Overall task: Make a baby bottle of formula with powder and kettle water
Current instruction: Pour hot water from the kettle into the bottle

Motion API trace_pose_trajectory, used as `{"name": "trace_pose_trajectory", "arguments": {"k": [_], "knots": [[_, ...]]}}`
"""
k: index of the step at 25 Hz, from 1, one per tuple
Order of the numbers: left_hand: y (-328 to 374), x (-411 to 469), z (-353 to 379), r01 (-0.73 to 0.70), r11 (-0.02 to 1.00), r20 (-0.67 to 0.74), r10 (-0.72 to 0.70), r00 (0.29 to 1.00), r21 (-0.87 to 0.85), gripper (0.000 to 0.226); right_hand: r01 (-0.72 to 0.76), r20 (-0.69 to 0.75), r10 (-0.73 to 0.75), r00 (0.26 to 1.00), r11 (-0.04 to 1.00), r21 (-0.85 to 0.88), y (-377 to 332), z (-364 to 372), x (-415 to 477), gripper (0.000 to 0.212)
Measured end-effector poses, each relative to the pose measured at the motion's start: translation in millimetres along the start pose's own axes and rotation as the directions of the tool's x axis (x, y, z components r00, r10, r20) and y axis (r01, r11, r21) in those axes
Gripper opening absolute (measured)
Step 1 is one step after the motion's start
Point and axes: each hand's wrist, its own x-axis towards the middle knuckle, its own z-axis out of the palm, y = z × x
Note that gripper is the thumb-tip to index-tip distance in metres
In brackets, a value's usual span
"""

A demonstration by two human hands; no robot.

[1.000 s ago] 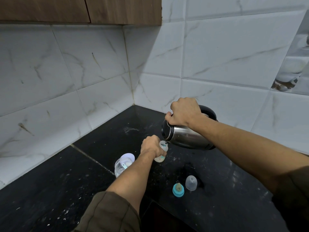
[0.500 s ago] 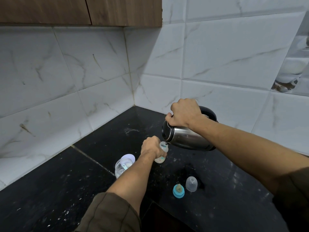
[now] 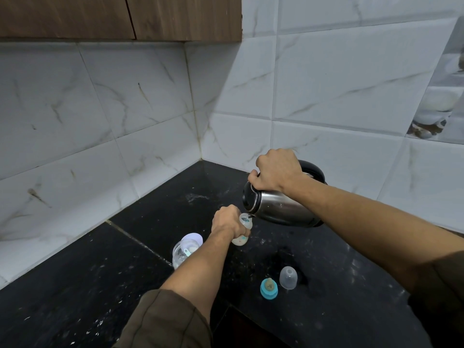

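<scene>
My left hand (image 3: 228, 221) grips a small clear baby bottle (image 3: 243, 229) standing on the black counter (image 3: 125, 285); its open neck faces the kettle. My right hand (image 3: 277, 172) holds the handle of a steel kettle (image 3: 281, 208) with a black lid, tipped left so its spout sits right at the bottle's mouth. A clear powder jar (image 3: 183, 252) with a small scoop inside and a pale lid behind it stands just left of my left forearm. The teal bottle ring with nipple (image 3: 269, 288) and a clear cap (image 3: 288, 277) rest on the counter nearer me.
White marble-look tiled walls (image 3: 150, 109) meet in a corner behind the counter. A wooden cabinet (image 3: 120, 18) hangs above at the upper left. White specks are scattered over the counter.
Both hands, the kettle and the bottle hold the same pose; only the view has shifted slightly.
</scene>
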Motion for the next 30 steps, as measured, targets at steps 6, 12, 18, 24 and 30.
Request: {"name": "trace_pose_trajectory", "arguments": {"k": [6,12,18,24,30], "knots": [[0.9,-1.8,1.2,-0.005,1.0,-0.004,0.005,1.0,0.01,0.042,0.004,-0.002,-0.004,1.0,1.0,-0.004,1.0,1.1,-1.0,0.038],[2.3,-3.8,2.9,-0.01,1.0,-0.006,0.01,1.0,-0.008,0.043,0.004,0.0,-0.004,1.0,1.0,-0.009,1.7,0.3,-3.0,0.037],[3.7,-3.1,3.2,-0.014,1.0,-0.015,0.014,1.0,-0.014,0.042,0.0,-0.003,0.0,1.0,1.0,-0.004,4.8,-1.3,-4.3,0.038],[7.0,-2.3,4.5,-0.015,1.0,-0.007,0.015,1.0,-0.013,0.045,0.004,-0.007,-0.004,1.0,1.0,-0.004,6.3,-1.5,-6.4,0.037],[9.5,-2.0,7.1,-0.021,1.0,-0.007,0.021,1.0,-0.016,0.046,0.004,-0.008,-0.004,1.0,1.0,0.005,9.6,-1.7,-9.3,0.036]]}}
